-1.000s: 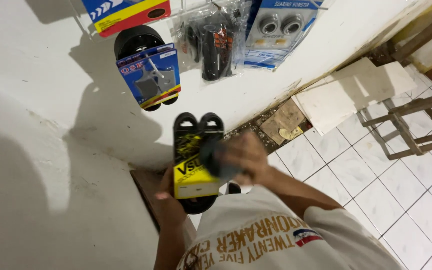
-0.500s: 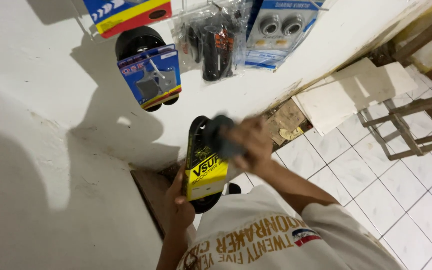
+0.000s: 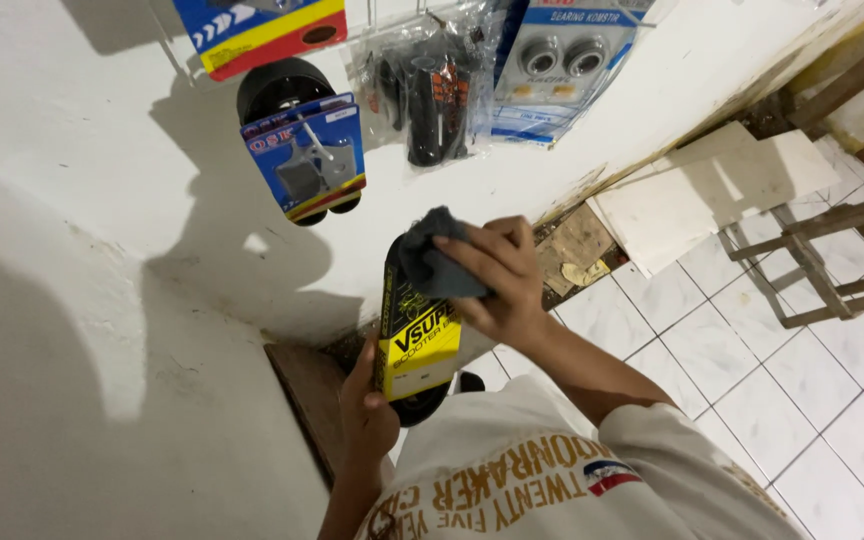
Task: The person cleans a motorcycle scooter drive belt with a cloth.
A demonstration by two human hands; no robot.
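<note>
My left hand point(image 3: 367, 405) grips the lower end of a black looped belt in a yellow and black cardboard sleeve point(image 3: 417, 345), held upright in front of my chest. My right hand point(image 3: 497, 275) presses a dark grey cloth point(image 3: 432, 262) against the top of that package. The cloth covers the package's upper end. Both hands are close to the white wall.
Packaged parts hang on the white wall: a blue carded pack point(image 3: 304, 155), a clear bag with black grips point(image 3: 430, 85), a blue-white blister pack point(image 3: 562, 60). White boards point(image 3: 712, 195) lean at the floor edge. A wooden frame point(image 3: 832, 260) stands on the tiled floor at right.
My right hand with the cloth has slid up from the package's middle to its top end. The package has tilted slightly and my left hand has stayed at its lower end.
</note>
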